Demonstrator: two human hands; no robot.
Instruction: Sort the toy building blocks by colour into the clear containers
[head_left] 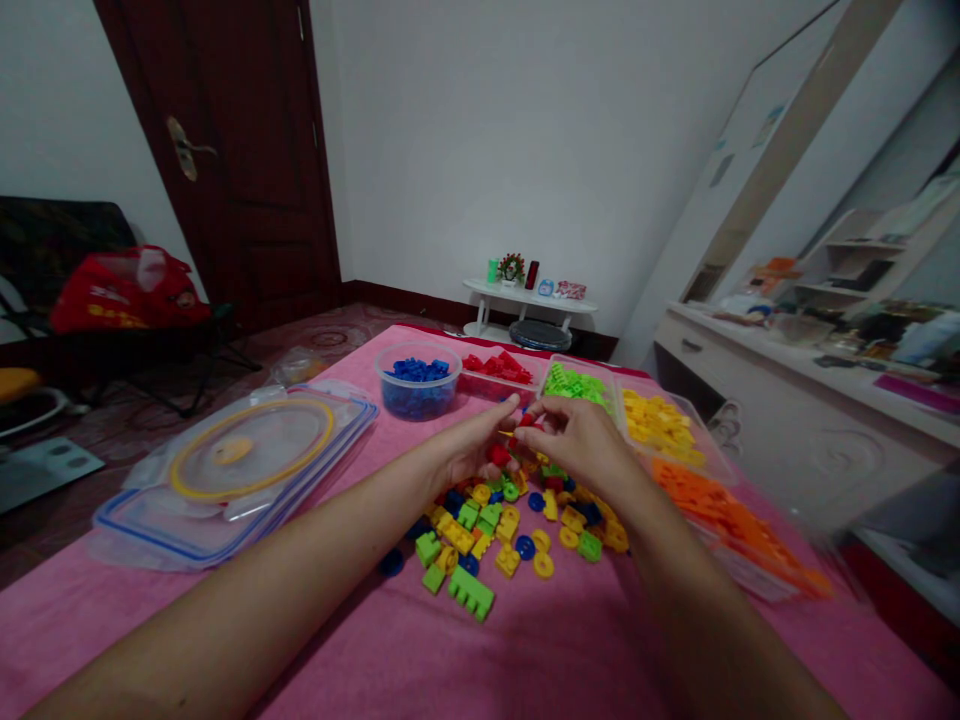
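Note:
Over a loose pile of toy building bricks, my left hand (476, 440) is curled around red toy bricks (498, 456), palm side toward the right. Close beside it, my right hand (576, 437) pinches a small red toy brick (527, 420) between thumb and fingers. The fingers of both hands nearly meet, so part of what they hold is hidden. Below them lie mixed yellow bricks (508, 560), green bricks (471, 594) and blue round pieces (525, 547).
Behind the hands stand a round tub (417, 400) of blue bricks and boxes of red bricks (499, 367), light green bricks (576, 382) and yellow bricks (660, 425). Orange bricks (739, 520) fill a box at right. Stacked clear lids (247, 470) lie left on the pink cloth (525, 660).

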